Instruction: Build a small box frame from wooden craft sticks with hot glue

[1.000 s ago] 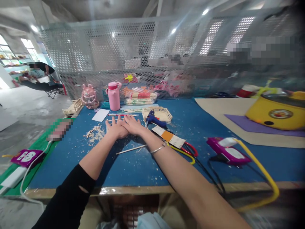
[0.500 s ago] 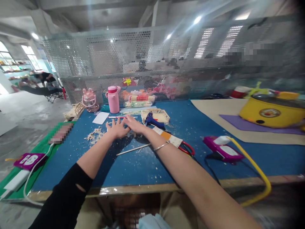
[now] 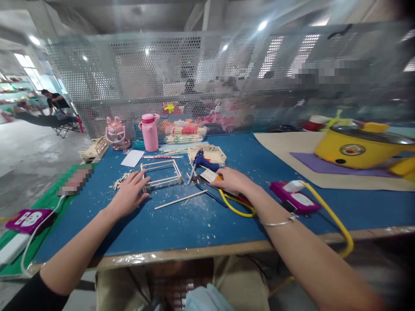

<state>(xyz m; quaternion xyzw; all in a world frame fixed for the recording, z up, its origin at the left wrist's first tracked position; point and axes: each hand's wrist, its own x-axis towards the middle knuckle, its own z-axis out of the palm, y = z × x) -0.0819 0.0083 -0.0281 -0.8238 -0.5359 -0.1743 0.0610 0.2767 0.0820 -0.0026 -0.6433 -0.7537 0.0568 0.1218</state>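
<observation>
My left hand (image 3: 131, 194) is open with fingers spread, its fingertips at the left end of a box-shaped frame of thin wooden sticks (image 3: 162, 180). My right hand (image 3: 234, 179) is closed over a white-and-orange card (image 3: 209, 175), its thumb low on the near side. Beneath that hand a yellow looped handle (image 3: 238, 212) sticks out, and a bit of red shows; most of this tool is hidden. A blue glue gun (image 3: 207, 163) lies just beyond, against a tray-like stick piece (image 3: 220, 152). One loose wooden stick (image 3: 180, 200) lies between my hands.
Wood scraps (image 3: 120, 180) lie left of my left hand. A pink thermos (image 3: 149, 134), a clear pink bottle (image 3: 117, 134) and bundled sticks (image 3: 186, 134) line the back. Rightward are a purple power strip (image 3: 293, 199) with a yellow cable (image 3: 333, 216) and a yellow electric pot (image 3: 359, 149).
My hands have parted: the left drew back left and nearer, the right swung right onto the card. The stick frame, hidden behind them before, now shows. The view has shifted slightly.
</observation>
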